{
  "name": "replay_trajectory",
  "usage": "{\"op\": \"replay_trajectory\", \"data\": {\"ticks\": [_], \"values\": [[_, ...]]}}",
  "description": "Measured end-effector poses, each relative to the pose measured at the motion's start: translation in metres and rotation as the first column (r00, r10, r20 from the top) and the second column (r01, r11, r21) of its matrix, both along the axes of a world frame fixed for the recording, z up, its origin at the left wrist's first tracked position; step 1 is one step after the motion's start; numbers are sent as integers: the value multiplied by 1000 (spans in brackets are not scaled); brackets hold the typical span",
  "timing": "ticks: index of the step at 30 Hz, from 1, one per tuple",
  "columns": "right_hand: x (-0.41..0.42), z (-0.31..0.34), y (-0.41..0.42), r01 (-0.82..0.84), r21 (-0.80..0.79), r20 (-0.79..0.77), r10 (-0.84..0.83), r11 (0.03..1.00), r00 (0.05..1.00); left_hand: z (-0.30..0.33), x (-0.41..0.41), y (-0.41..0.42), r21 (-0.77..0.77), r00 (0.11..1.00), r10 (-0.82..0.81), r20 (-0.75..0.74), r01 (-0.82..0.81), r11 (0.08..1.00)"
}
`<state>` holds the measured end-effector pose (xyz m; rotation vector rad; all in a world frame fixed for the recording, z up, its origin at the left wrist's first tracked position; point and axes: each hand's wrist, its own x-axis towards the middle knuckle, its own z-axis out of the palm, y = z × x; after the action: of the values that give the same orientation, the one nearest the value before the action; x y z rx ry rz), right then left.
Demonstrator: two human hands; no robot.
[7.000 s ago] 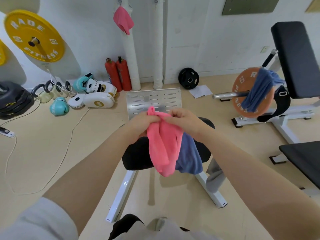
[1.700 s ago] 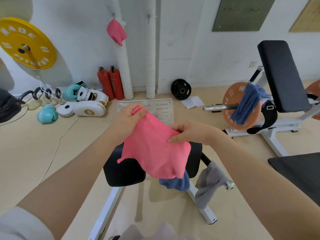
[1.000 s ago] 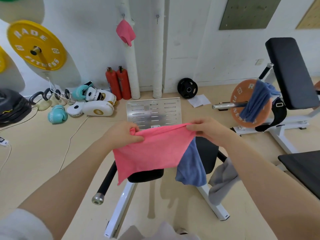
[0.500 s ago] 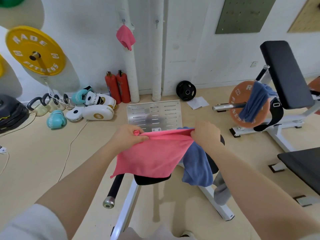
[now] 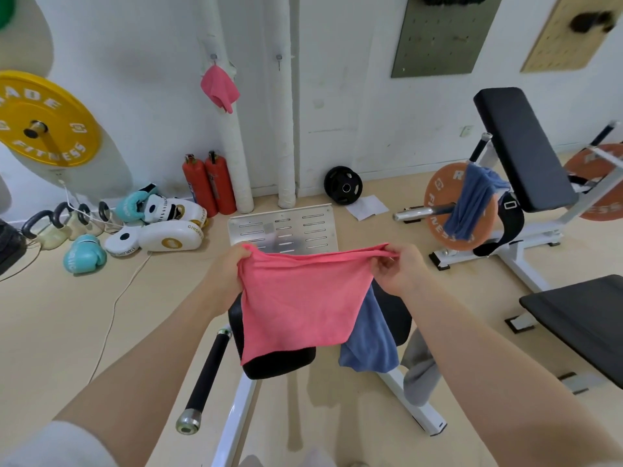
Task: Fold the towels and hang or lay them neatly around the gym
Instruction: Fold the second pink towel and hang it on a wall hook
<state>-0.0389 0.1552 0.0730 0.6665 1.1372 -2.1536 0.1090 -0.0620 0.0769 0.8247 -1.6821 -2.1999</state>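
1. The pink soft cloth towel [image 5: 296, 298] hangs in the air in front of you, stretched flat along its top edge so that, as I read it, the corners can be matched for a fold.
2. Your left hand [image 5: 226, 269] is closed on the towel's upper left corner; your right hand [image 5: 399, 267] pinches the upper right corner, so the cloth hangs between and below both hands.
3. Just behind it, a blue towel [image 5: 371, 342] drapes over the black padded bench [image 5: 392, 315], with a grey towel [image 5: 419, 369] beside it, lower on the white frame.
4. Farther off, another pink towel [image 5: 219, 89] hangs on a wall hook, and another blue towel [image 5: 472, 200] is draped by the orange weight plate [image 5: 438, 214], which suggests hanging spots already used.
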Motion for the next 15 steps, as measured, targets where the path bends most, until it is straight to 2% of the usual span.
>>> {"op": "replay_trajectory", "data": {"ticks": [2,4,7,9,10,12,13,14,15], "values": [[-9,-3,5,-10,95,-29,13,995,1000,0,-5,3,-56,1000,-22,14,23,998],[-19,-6,11,-27,287,-98,57,957,994,-4,-12,3,-156,997,8,74,4,988],[-37,-10,20,8,580,-309,211,815,927,-5,-25,7,-305,993,37,114,-1,952],[-44,-7,28,60,768,-421,432,638,798,-3,-31,11,-411,994,87,72,-50,910],[-47,-6,34,109,846,-428,542,522,723,-3,-34,13,-450,993,111,34,-84,889],[-53,-2,44,205,946,-323,724,249,610,-2,-38,18,-490,991,132,-16,-123,863],[-57,0,49,242,961,-256,769,136,585,-3,-42,21,-494,990,136,-33,-134,859],[-59,0,51,255,964,-219,779,79,587,-3,-46,25,-491,989,142,-53,-149,858],[-63,1,53,233,969,-213,766,85,606,-4,-50,28,-487,987,148,-69,-163,858]]}}
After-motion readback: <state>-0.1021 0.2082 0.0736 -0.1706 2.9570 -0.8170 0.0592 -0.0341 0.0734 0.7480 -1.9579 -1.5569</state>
